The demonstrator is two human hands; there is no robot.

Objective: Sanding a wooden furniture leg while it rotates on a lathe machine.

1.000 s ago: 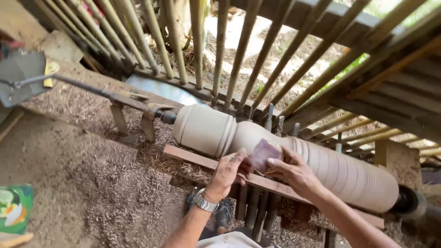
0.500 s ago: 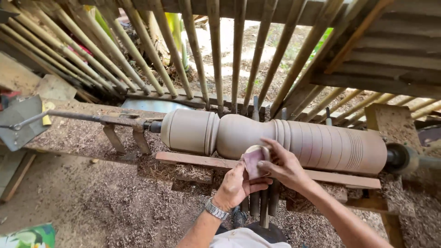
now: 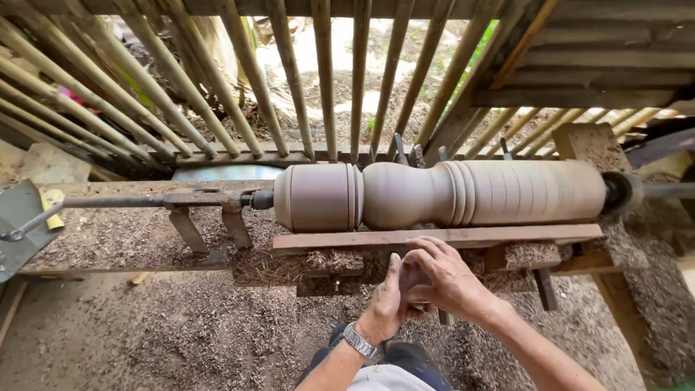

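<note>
Fence: I see slanted wooden slats (image 3: 239,87) across the whole upper frame, sunlit ground behind them.
Bench: at left centre a shavings-covered wooden bench (image 3: 108,239) carries a long metal rod (image 3: 123,201) that runs right to the workpiece's end.
Floor: lower left, thick wood shavings (image 3: 181,333) cover the ground.
Workpiece: mid-frame I see a turned wooden spindle (image 3: 434,194) lying level, a plain drum at its left, a waist, then ringed grooves toward the right.
Rest: a flat wooden bar (image 3: 463,236) lies just below the spindle.
Left hand: my left hand (image 3: 387,300), lower centre, wrist with a metal watch (image 3: 360,340), stands palm edge up, fingers pressed onto a small dark piece (image 3: 414,279).
Right hand: my right hand (image 3: 449,279) curls over that piece from the right, clasping it with the left, below the bar and clear of the spindle.
</note>
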